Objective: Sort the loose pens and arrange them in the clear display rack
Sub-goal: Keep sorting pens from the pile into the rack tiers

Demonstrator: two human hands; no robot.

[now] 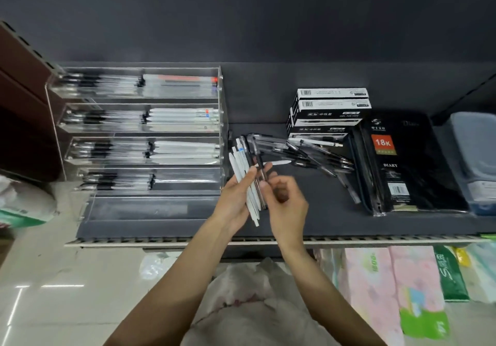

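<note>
Clear display rack [139, 98] showing as transparent glossy plastic, edges catching light. Shelf [308, 206] lying under it looking matt dark grey, with a pale ribbed front lip. White pens [243, 168] in the left hand [236, 198] appearing as smooth matt plastic; the dark pen [259, 158] among them looking see-through and shiny. Loose pens [319, 158] reading as glossy clear and black plastic. Pen boxes [330, 109] looking like printed card. Diary [402, 163] sitting in shiny film wrap. Floor [53, 278] gleaming, polished tile
</note>
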